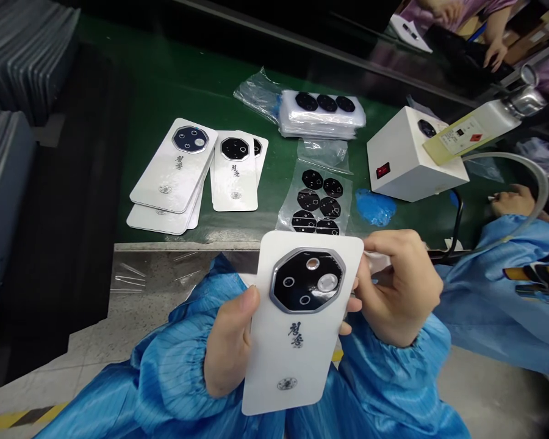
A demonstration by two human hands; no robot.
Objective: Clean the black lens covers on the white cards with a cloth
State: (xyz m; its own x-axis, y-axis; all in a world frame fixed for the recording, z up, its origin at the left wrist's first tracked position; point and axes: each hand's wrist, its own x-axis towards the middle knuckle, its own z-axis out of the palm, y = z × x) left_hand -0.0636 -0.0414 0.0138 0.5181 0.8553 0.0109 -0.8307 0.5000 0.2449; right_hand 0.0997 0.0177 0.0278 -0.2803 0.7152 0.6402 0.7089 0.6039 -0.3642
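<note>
A white phone back cover [274,366] with an octagonal black camera lens plate and dark printed characters is held up, tilted, in front of me. My left hand [231,341] grips it, thumb on the left edge and fingertips showing past the right edge. At its upper right corner is my right hand [400,286], closed in a pinch. A bit of something whitish [379,263] shows between those fingers, too little of it to name. Just beyond the cover lies a clear sheet of black octagonal lens plates [330,188], its near end hidden behind the cover.
Stacked white back covers [165,177] and others [235,180] lie on the green table [187,91]. Behind are a pack of lens sheets [320,116], a white box [412,158] with a red switch, a bottle [476,134], blue film [375,207] and grey trays [22,55]. A co-worker's hand [515,201] is at right.
</note>
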